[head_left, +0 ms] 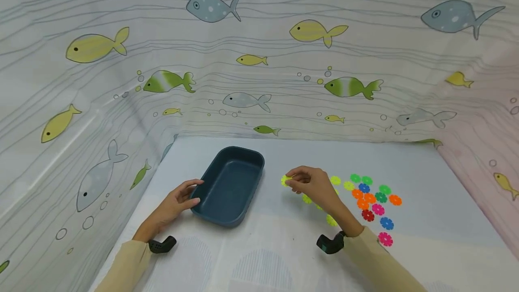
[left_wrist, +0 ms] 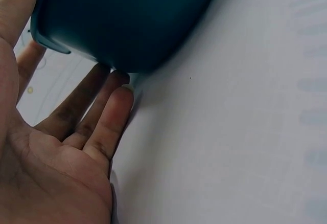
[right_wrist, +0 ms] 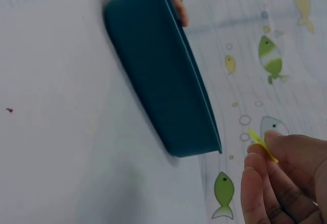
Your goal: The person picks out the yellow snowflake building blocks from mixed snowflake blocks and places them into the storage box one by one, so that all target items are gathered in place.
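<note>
Beside blue tray (head_left: 229, 193) | right fingers (right_wrist: 252, 188) pinch yellow disc (head_left: 284, 180) | left fingers (left_wrist: 113, 119), relaxed, touch tray

To the right of centre lay four green discs (head_left: 355, 178), four orange discs (head_left: 395, 200), two blue discs (head_left: 387, 223), two pink discs (head_left: 385, 239), one red disc (head_left: 368, 215) and at least five yellow discs (head_left: 335, 180); left of centre, one container (head_left: 229, 190); lower down, two black wrist devices (head_left: 162, 244).

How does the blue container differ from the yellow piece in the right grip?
The blue container is far larger than the yellow piece. The container is hollow; the piece is thin. The container rests on the table; the right grip pinches the piece above that surface. Each shows one colour.
</note>
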`<state>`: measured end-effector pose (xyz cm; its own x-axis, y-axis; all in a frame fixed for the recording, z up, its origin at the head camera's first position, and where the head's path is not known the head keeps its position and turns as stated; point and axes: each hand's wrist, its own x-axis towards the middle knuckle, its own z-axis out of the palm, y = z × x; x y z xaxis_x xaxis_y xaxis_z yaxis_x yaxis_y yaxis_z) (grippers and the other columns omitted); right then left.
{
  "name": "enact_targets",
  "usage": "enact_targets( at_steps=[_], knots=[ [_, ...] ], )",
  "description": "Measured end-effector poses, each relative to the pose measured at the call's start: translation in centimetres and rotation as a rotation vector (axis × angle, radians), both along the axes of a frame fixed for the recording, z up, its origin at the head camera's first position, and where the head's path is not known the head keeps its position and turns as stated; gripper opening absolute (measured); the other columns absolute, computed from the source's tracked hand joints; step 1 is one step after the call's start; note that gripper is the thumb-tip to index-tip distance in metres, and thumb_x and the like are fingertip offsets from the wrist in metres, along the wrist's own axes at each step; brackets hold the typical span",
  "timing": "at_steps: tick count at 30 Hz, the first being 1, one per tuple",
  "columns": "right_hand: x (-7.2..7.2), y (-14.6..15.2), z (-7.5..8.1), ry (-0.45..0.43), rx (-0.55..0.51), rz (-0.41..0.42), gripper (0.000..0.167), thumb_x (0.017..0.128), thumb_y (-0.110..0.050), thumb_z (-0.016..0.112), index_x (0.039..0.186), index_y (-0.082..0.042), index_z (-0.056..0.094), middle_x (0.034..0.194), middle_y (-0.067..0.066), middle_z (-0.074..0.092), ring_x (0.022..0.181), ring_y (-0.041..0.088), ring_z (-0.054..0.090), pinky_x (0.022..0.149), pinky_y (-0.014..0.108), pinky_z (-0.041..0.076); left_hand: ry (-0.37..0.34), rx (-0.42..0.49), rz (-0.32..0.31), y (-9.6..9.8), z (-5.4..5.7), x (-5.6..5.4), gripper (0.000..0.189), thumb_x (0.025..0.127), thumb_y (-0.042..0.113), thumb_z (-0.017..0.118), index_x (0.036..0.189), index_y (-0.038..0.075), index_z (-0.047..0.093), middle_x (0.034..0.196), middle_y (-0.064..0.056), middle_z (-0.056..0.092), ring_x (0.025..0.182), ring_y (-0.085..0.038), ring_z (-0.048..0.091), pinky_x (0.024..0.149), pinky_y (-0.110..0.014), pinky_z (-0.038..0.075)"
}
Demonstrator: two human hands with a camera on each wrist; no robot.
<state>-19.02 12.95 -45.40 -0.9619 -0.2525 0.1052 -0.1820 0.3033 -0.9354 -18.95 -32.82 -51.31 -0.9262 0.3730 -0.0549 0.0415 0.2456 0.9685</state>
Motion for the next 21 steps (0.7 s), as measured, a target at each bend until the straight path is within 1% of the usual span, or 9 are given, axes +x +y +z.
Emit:
enact_targets(
  at_steps=[3,4,11,13,17,19,21],
  knots=[
    [-0.2,-0.7,0.0,-0.001,-0.009,0.022,0.022,0.091,-0.022,0.082,0.109,-0.012,0.076,0.089,0.004,0.075,0.083,0.044,0.069,0.076,0.053,0.058,0.004,0.004,-0.005,0.1,0.0,-0.1,0.056,0.103,0.012,0.065,0.154,0.017,0.043,0.162,-0.014,0.031,0.136,-0.002,0.043,0.101,-0.02,0.045],
    [-0.3,-1.0,0.0,-0.002,-0.008,0.029,0.022,0.09,-0.022,0.082,0.109,-0.011,0.076,0.089,0.004,0.075,0.082,0.043,0.069,0.075,0.053,0.058,0.004,0.004,-0.006,0.1,0.0,-0.1,0.056,0.103,0.012,0.065,0.154,0.017,0.043,0.162,-0.014,0.031,0.136,-0.001,0.043,0.101,-0.02,0.045],
    [-0.6,-2.6,0.2,-0.01,-0.023,0.059,0.021,0.091,-0.02,0.082,0.109,-0.012,0.076,0.094,0.013,0.076,0.083,0.045,0.07,0.076,0.059,0.056,0.007,-0.001,-0.003,0.0,-0.2,0.2,0.057,0.103,0.013,0.065,0.155,0.016,0.043,0.163,-0.014,0.031,0.136,0.002,0.042,0.101,-0.019,0.044],
    [-0.7,-3.1,0.4,-0.007,-0.025,0.069,0.021,0.091,-0.02,0.081,0.11,-0.013,0.076,0.095,0.013,0.076,0.083,0.043,0.071,0.076,0.059,0.057,0.006,-0.002,0.0,0.0,-0.2,0.3,0.056,0.103,0.013,0.065,0.154,0.016,0.043,0.163,-0.014,0.031,0.135,0.002,0.043,0.101,-0.019,0.044],
    [-1.1,-4.1,0.8,0.005,-0.016,0.074,0.02,0.091,-0.021,0.082,0.109,-0.014,0.076,0.095,0.012,0.076,0.078,0.032,0.072,0.075,0.055,0.058,0.008,-0.005,0.002,-0.1,-0.3,0.2,0.056,0.103,0.013,0.065,0.154,0.017,0.043,0.163,-0.013,0.031,0.136,0.002,0.042,0.101,-0.018,0.044],
    [-1.4,-4.6,1.0,0.009,-0.02,0.07,0.02,0.091,-0.021,0.082,0.108,-0.014,0.077,0.095,0.013,0.077,0.077,0.03,0.072,0.075,0.055,0.058,0.01,-0.006,-0.001,-0.1,-0.3,0.1,0.056,0.103,0.014,0.065,0.154,0.018,0.043,0.163,-0.013,0.031,0.136,0.002,0.041,0.101,-0.018,0.044],
    [-1.6,-5.0,1.1,0.006,-0.033,0.066,0.019,0.091,-0.021,0.082,0.108,-0.014,0.077,0.094,0.012,0.077,0.077,0.033,0.072,0.076,0.056,0.058,0.012,-0.008,-0.004,-0.1,-0.2,0.1,0.056,0.103,0.014,0.065,0.154,0.018,0.043,0.164,-0.012,0.03,0.137,0.002,0.04,0.101,-0.018,0.043]
  ],
)
